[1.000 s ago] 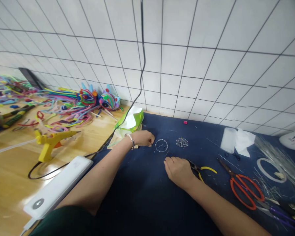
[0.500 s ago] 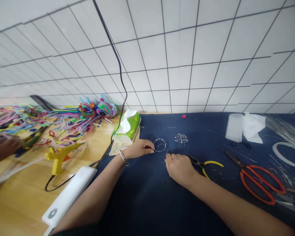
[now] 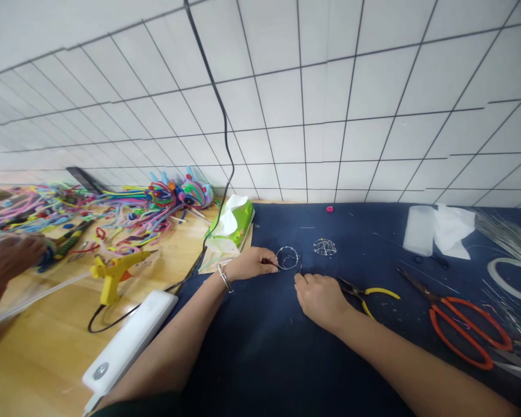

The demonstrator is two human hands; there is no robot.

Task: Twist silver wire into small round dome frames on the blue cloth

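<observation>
My left hand, with a silver bangle at its wrist, pinches the left edge of a small wire ring with light beads spaced along it. Thin wire crosses inside the ring. Just right of and below it, my right hand has its fingertips pressed together at a fine wire end by the ring; the exact grip is hard to see. A small dome of silver wire lies behind my right hand on the dark blue mat. Yellow-handled pliers lie beside that hand.
Orange-handled scissors and wire lengths lie right. Left are a tissue pack, a yellow glue gun, a white power bank and colourful craft stems. A black cable hangs down. Another person's hand is far left.
The whole scene sits slightly further right and lower as the camera has turned a little. Both my hands keep nearly the same pose around the beaded wire ring.
</observation>
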